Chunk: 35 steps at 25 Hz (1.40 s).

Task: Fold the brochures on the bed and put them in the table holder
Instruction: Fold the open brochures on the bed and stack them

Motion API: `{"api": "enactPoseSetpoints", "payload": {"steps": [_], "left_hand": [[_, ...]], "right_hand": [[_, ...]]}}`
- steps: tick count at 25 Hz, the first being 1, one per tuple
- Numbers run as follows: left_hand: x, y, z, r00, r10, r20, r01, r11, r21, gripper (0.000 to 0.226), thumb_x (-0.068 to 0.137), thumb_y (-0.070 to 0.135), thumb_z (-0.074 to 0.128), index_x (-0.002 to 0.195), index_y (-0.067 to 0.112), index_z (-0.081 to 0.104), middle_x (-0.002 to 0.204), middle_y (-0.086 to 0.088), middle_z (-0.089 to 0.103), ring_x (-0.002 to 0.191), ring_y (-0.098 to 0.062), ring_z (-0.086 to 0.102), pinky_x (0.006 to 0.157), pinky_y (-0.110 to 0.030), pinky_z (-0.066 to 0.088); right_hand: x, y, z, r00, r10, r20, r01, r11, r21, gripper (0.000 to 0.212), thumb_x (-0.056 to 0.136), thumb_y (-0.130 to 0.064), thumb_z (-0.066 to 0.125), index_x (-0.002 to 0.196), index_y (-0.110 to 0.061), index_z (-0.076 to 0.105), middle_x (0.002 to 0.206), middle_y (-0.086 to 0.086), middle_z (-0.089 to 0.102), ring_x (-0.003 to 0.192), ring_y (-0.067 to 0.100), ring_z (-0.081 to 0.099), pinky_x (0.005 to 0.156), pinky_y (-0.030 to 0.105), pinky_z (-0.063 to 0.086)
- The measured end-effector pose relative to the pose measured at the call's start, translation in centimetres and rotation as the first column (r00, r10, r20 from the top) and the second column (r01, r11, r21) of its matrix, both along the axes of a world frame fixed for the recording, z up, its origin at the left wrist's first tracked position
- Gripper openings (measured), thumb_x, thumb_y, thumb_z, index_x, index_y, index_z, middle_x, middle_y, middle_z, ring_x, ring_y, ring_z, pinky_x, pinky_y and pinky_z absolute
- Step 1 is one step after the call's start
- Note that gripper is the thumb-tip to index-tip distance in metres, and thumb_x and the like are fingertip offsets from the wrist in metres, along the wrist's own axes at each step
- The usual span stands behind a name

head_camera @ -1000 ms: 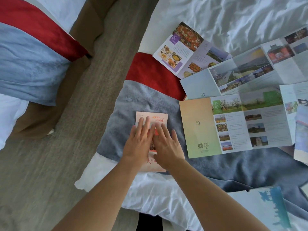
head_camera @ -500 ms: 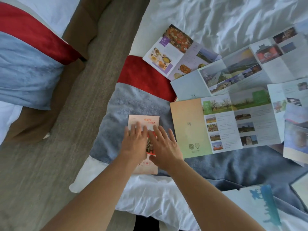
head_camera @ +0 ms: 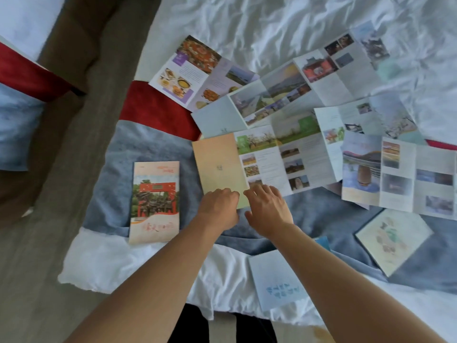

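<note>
- Just left of the open orange-and-green brochure (head_camera: pixel 262 162), a folded red-gate brochure (head_camera: pixel 154 201) lies flat and closed on the grey-blue bed runner (head_camera: pixel 118 174), apart from both hands; it looks parked at the bed's near edge so that it stays out of the unfolded ones (a judgement, not a thing seen).
- At that brochure's near edge, the left hand (head_camera: pixel 218 206) sits with fingers curled over the plain orange panel, touching the paper; whether it pinches the edge or only presses I cannot tell.
- The right hand (head_camera: pixel 268 206), just beside the left, has its fingers bent and spread, tips on the bottom edge of the next panel. No firm grip shows.
- Both hands placed at the panel crease suggests the step in hand: folding the orange panel over.
- Beyond and to the right of the orange-and-green brochure, more open brochures overlap it on the white sheet (head_camera: pixel 296 26), among them a food brochure (head_camera: pixel 195 70), so lifting it may drag its neighbours.
- Nearer than that brochure lie a pale blue leaflet (head_camera: pixel 274 278) and a cream booklet (head_camera: pixel 393 238).
- The table holder is not in view.
</note>
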State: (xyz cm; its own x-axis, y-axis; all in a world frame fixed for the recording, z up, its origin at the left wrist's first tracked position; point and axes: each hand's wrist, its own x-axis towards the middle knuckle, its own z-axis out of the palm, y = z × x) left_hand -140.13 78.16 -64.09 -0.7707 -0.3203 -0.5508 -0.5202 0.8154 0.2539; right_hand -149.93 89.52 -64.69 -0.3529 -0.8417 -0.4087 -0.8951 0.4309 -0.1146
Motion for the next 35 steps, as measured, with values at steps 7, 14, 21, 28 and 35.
{"api": "enactPoseSetpoints", "payload": {"steps": [7,14,21,28,35], "left_hand": [[-3.6,7.3,-2.1,0.99,-0.079,0.118,0.069,0.993,0.093,0.029,0.09,0.027,0.058,0.117,0.017,0.062,0.117,-0.008,0.065,0.107,-0.028,0.064,0.081,-0.038,0.049],[-6.7,11.0,-2.4,0.989,-0.093,0.112,0.084,0.993,0.08,0.032,0.09,0.039,0.06,0.115,0.019,0.061,0.115,-0.006,0.065,0.101,-0.027,0.063,0.075,-0.035,0.047],[-7.8,12.5,-2.6,0.985,-0.094,0.148,0.085,0.994,0.067,0.034,0.095,0.042,0.053,0.117,0.018,0.059,0.119,-0.007,0.064,0.105,-0.028,0.061,0.075,-0.035,0.045],[-10.0,12.2,0.6,1.0,-0.012,-0.011,0.012,1.0,-0.003,0.04,0.096,0.045,0.051,0.122,0.016,0.055,0.124,-0.006,0.058,0.113,-0.028,0.056,0.088,-0.041,0.047],[-14.1,11.9,5.2,0.98,-0.017,-0.198,0.011,0.999,-0.035,0.11,0.079,0.074,0.058,0.157,0.019,0.003,0.165,-0.008,-0.011,0.152,-0.03,-0.008,0.12,-0.054,0.01]], "right_hand": [[-2.8,8.3,-0.8,0.972,-0.049,0.232,0.026,0.995,0.1,0.036,0.089,-0.026,0.062,0.125,-0.021,0.061,0.128,0.0,0.057,0.119,0.023,0.053,0.104,0.036,0.037],[-5.3,13.4,-0.9,0.95,-0.039,0.309,-0.037,0.971,0.237,0.039,0.086,-0.016,0.059,0.123,-0.029,0.066,0.12,-0.004,0.063,0.113,0.02,0.057,0.105,0.035,0.04],[-6.1,15.1,-1.6,0.925,-0.154,0.347,0.095,0.979,0.181,0.03,0.086,-0.005,0.057,0.104,-0.025,0.069,0.109,-0.003,0.064,0.101,0.021,0.059,0.088,0.03,0.044],[-9.7,15.8,0.0,0.712,-0.538,0.45,0.467,0.843,0.268,0.027,0.087,-0.009,0.048,0.093,-0.031,0.064,0.097,-0.004,0.063,0.089,0.02,0.061,0.071,0.028,0.047],[-14.4,14.2,3.8,-0.071,-0.762,0.644,0.891,0.242,0.384,0.014,0.09,-0.005,0.055,0.097,-0.017,0.058,0.099,0.011,0.066,0.086,0.026,0.068,0.069,0.039,0.062]]}}
